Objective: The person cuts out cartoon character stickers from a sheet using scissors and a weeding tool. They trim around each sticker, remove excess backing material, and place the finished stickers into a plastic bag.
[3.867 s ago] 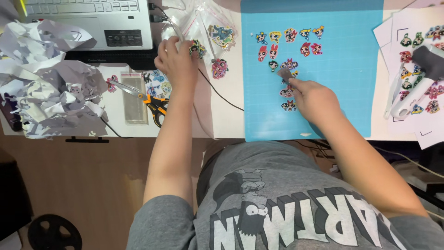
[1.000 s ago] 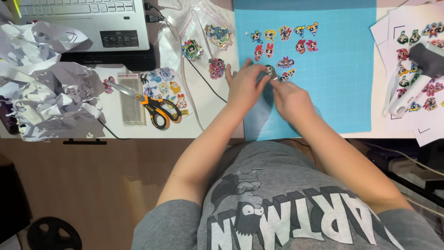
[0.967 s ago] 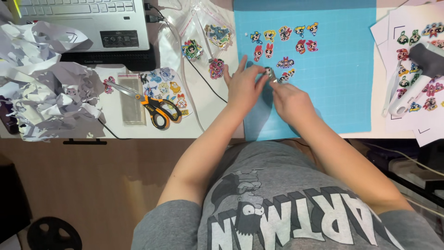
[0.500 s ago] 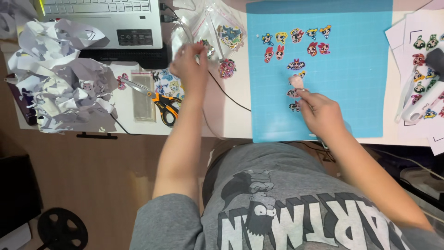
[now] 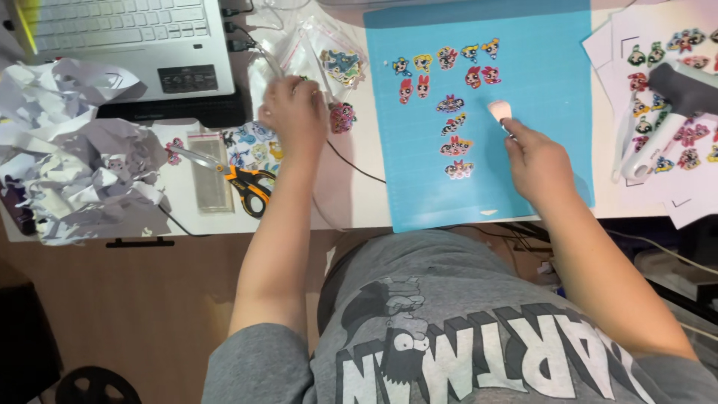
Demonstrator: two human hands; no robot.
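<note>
My left hand (image 5: 295, 112) rests curled on a heap of clear plastic bags (image 5: 314, 52) with cartoon stickers inside, left of the blue cutting mat (image 5: 553, 82). A pink sticker (image 5: 342, 117) lies just right of that hand. My right hand (image 5: 535, 161) hovers over the mat's middle and pinches a small pale round sticker piece (image 5: 499, 111) at its fingertips. Several colourful cartoon stickers (image 5: 449, 60) lie in a row on the mat, and a column of them (image 5: 455, 146) runs down left of my right hand.
A laptop (image 5: 127, 37) sits at the back left, above crumpled white paper (image 5: 82, 172). Orange-handled scissors (image 5: 250, 187) and a clear ruler-like strip (image 5: 209, 179) lie near my left forearm. Printed sticker sheets (image 5: 673, 135) with a grey-and-white roller tool (image 5: 673, 90) are at the right. A black cable (image 5: 359, 168) crosses the desk.
A second ago both hands met over the mat. My left hand then went to the plastic bags, and my right hand has now shifted right and up with the small piece.
</note>
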